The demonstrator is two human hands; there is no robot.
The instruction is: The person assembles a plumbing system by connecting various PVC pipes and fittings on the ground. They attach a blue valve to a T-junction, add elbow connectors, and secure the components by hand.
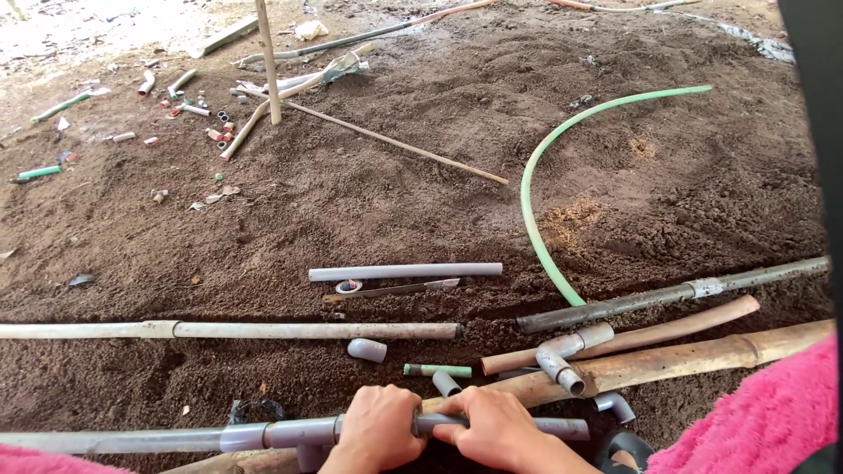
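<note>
Both my hands grip a grey plastic pipe [562, 428] that lies across the bottom of the view on brown soil. My left hand [378, 428] closes around it just right of a grey tee fitting [303, 436]. My right hand [496, 430] wraps the same pipe right beside the left, fingers curled over the top. The pipe runs on left past the fitting [105, 441]. Just beyond my hands lie a short grey pipe stub [445, 384], a grey cap [367, 350] and a small green pipe piece [437, 370].
A loose grey pipe [404, 272] and a hacksaw blade [395, 289] lie further out. A long pale pipe [228, 330] crosses at left. At right lie a grey elbow joint [562, 351], a bamboo pole [702, 355], a dark pipe [667, 297] and a curved green hose [544, 167]. Pink fabric [755, 421] shows at bottom right.
</note>
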